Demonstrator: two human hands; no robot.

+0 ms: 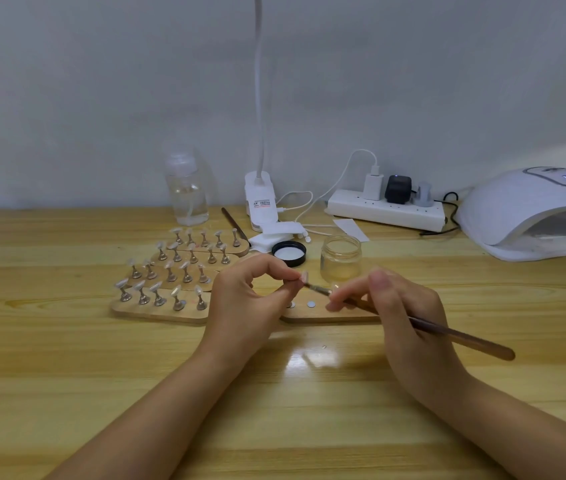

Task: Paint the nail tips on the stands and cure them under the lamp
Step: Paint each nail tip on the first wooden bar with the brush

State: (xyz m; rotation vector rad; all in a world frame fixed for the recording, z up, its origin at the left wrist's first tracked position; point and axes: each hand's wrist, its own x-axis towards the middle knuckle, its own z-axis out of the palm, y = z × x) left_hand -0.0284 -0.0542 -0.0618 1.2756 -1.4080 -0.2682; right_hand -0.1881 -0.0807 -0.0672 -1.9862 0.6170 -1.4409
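The left hand pinches a small pale nail tip between thumb and fingertips, held up over the middle of the table, just in front of a wooden board that shows two round silver spots on top. The right hand grips a brown brush like a pen, fingers curled round the handle, and the bristle end touches the tip. To the left sit four more wooden boards packed close together, each with a row of little metal stands carrying clear tips. Behind the hands there's an open glass jar with its black lid lying beside it. Along the back edge by the wall: a clear bottle, a white clip lamp, a power strip with plugs, and the white curing lamp at the right edge, opening facing forward. The near half of the light wood table is bare, glossy with glare.
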